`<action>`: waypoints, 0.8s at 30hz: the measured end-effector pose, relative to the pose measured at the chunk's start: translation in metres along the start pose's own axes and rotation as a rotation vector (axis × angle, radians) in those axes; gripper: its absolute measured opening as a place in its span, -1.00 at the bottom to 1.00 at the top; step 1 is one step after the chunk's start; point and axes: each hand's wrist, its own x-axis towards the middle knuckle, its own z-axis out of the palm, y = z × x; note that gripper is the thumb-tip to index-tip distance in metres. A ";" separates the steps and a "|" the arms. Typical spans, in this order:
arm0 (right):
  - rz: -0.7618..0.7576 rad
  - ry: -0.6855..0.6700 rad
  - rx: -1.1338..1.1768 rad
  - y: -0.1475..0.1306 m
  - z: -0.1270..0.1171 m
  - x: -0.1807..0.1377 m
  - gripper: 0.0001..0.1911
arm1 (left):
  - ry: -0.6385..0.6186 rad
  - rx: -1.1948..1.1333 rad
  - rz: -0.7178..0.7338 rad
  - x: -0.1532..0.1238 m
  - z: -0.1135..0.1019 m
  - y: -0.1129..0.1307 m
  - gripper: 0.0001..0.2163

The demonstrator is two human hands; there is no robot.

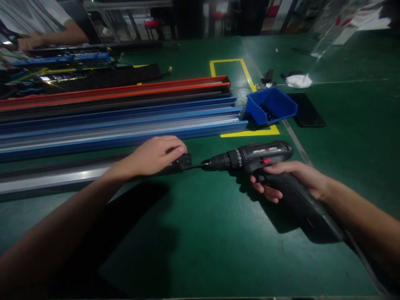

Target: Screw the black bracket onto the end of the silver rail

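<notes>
My right hand is wrapped round the grip of a black cordless drill, its thumb near the red switch. The drill points left, and its long thin bit reaches a black end cap. That cap sits at the right end of a long silver metal profile lying on the table. My left hand is closed over the profile's end, with thumb and fingers gripping it just behind the cap. The fingertips on the far side are hidden.
Blue profiles and an orange-red one lie parallel behind. A blue bin with small dark parts stands at their right ends, beside a dark flat slab. Wired assemblies lie at the back left, where another person's arm rests.
</notes>
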 end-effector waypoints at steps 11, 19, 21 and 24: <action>-0.005 -0.019 0.039 -0.001 0.001 0.000 -0.68 | -0.009 -0.001 -0.023 0.001 -0.001 0.002 -0.56; 0.000 -0.012 0.044 -0.001 0.001 0.001 -0.68 | -0.016 0.003 -0.017 0.000 -0.001 0.001 -0.56; 0.002 -0.009 0.043 -0.001 0.002 0.001 -0.68 | -0.014 0.004 -0.014 0.000 -0.001 0.000 -0.57; 0.006 0.000 0.037 -0.001 0.002 0.001 -0.68 | -0.016 0.002 -0.013 -0.001 0.000 0.001 -0.57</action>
